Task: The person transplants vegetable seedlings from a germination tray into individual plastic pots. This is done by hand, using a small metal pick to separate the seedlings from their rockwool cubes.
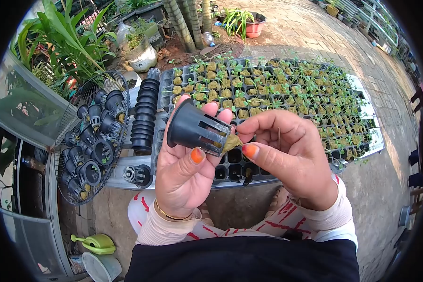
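My left hand (181,176) is wrapped round a black net pot (188,126), which lies tilted on its side across the palm with its slotted end toward the right. Out of that slotted end sticks a yellow-brown rockwool plug (231,142). My right hand (293,157) pinches the plug's tip between thumb and forefinger, the other fingers curled. Beyond both hands lies a black seedling tray (235,171), its cells holding similar plugs with small green seedlings (239,82); several cells at the near edge hold no plug.
A wire basket (63,162) of net pots, some with plugs, stands at the left. Beside it lie a stack of nested black pots (145,113) and a single pot (137,175) on the metal table (120,164). A green watering can (96,243) and a bucket (101,267) are on the floor.
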Available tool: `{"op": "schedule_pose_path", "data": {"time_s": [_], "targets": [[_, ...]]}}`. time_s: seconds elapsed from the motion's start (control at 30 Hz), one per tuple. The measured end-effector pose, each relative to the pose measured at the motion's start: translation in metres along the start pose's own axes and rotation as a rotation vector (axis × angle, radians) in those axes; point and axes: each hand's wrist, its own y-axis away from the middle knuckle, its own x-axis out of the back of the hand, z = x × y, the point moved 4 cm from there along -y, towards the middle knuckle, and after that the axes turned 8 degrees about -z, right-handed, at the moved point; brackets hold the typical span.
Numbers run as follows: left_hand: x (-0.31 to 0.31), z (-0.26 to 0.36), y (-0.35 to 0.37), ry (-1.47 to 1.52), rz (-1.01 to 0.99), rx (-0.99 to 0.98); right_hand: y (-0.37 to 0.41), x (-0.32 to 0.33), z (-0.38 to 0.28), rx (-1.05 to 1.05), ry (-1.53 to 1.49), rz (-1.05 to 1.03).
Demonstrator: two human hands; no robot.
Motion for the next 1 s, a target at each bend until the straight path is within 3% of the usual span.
{"op": "schedule_pose_path", "data": {"time_s": [0.23,0.33,0.4,0.5,0.73,0.8,0.93,1.0], "targets": [[-0.0013,-0.0011,0.0011,-0.017,0.015,0.006,-0.0001,-0.0017,0.0003,-0.076,0.099,-0.044],[-0.0002,-0.0030,0.0013,-0.025,0.030,0.014,-0.0013,-0.0025,0.0030,-0.042,0.197,-0.017],[-0.0001,-0.0038,0.0014,-0.016,0.030,0.027,-0.0034,-0.0010,0.0024,0.141,0.294,0.088],[0.0002,-0.0051,0.0017,-0.009,0.034,0.038,-0.0039,-0.0002,0.0014,0.183,0.366,0.103],[-0.0013,-0.0064,0.0013,-0.051,0.030,0.023,-0.0019,-0.0016,-0.0017,0.163,0.428,0.014],[-0.0029,-0.0072,0.0012,-0.088,0.021,0.022,-0.0029,-0.0005,-0.0016,0.207,0.401,0.130],[-0.0037,-0.0086,0.0011,-0.114,0.017,0.022,0.0001,0.0004,-0.0042,0.191,0.449,0.130],[-0.0036,-0.0093,0.0007,-0.109,0.010,0.020,0.0018,-0.0008,-0.0059,0.210,0.477,0.034]]}}
